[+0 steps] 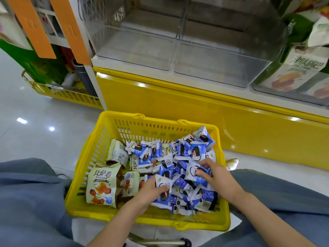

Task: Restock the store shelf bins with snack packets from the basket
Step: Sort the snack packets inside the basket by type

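Down on the floor below the clear bins, the yellow basket holds the snack packets. Both forearms reach in side by side; the left hand curls its fingers round a blue packet, the right hand pinches a second blue packet

Basket on floor, lower centre, in front of the shelf base; in it small packets piled right, larger bags left, left hand and right hand on the right pile. Two shelf bins side by side above it; cartons in bin upper right, second basket on floor upper left.
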Available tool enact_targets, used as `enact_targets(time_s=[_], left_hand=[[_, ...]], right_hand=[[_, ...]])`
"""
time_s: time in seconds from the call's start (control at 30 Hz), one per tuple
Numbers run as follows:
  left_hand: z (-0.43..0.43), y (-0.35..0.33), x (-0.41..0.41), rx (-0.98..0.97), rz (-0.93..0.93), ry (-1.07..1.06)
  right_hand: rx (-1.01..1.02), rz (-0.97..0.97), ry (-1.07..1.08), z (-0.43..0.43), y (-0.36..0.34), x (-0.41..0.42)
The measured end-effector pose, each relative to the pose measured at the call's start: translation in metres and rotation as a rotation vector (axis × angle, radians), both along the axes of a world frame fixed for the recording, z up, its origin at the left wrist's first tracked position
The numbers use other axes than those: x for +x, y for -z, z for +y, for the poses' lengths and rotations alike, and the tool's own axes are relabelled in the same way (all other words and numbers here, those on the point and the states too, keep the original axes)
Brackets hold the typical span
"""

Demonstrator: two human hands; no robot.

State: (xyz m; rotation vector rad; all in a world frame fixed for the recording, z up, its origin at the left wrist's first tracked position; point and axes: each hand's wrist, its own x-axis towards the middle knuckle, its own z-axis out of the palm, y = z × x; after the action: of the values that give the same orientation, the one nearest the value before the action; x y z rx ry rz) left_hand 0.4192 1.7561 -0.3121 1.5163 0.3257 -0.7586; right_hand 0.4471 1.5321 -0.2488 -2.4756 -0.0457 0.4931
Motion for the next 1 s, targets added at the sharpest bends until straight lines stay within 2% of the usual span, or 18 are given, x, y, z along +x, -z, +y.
enact_targets(time_s=[0.07,0.13,0.27,0.4,0.47,0.53,0.63,0.77,0.83,0.9,0.93,1.0], left_hand=[[-0.017,0.001,0.005,-0.048,0.015,-0.165],[-0.036,0.001,0.01,0.019,0.0,-0.199],[-0.058,0.011,0.019,0.323,-0.156,-0.014],[-0.053,0.015,0.023,0.405,-0.141,0.149],[-0.044,0.014,0.025,0.488,-0.216,0.212],[-0.028,0.003,0.028,0.614,-0.388,0.264],[0.006,-0.023,0.041,0.653,-0.661,0.213],[0.069,-0.06,0.067,0.78,-0.832,-0.078],[0.103,-0.065,0.079,0.905,-0.813,-0.212],[0.134,-0.059,0.084,1.017,-0.718,-0.251],[0.148,-0.053,0.083,1.025,-0.651,-0.257],[0.166,-0.038,0.075,0.909,-0.541,-0.298]], right_hand=[[-0.119,-0.02,-0.007,-0.005,0.002,0.002],[-0.271,0.001,-0.053,-0.006,0.004,0.001],[-0.479,-0.08,-0.213,-0.004,0.011,0.001],[-0.603,-0.095,-0.322,0.0,0.008,0.003],[-0.656,-0.151,-0.321,0.007,0.003,0.001],[-0.5,-0.306,-0.255,0.02,-0.008,0.002],[-0.187,-0.461,-0.238,0.044,-0.017,0.008],[-0.076,-0.267,-0.307,0.088,0.008,0.039],[-0.072,-0.144,-0.313,0.114,0.031,0.06],[-0.084,-0.028,-0.302,0.14,0.054,0.077],[-0.099,0.019,-0.304,0.152,0.066,0.085],[-0.134,0.107,-0.317,0.173,0.088,0.099]])
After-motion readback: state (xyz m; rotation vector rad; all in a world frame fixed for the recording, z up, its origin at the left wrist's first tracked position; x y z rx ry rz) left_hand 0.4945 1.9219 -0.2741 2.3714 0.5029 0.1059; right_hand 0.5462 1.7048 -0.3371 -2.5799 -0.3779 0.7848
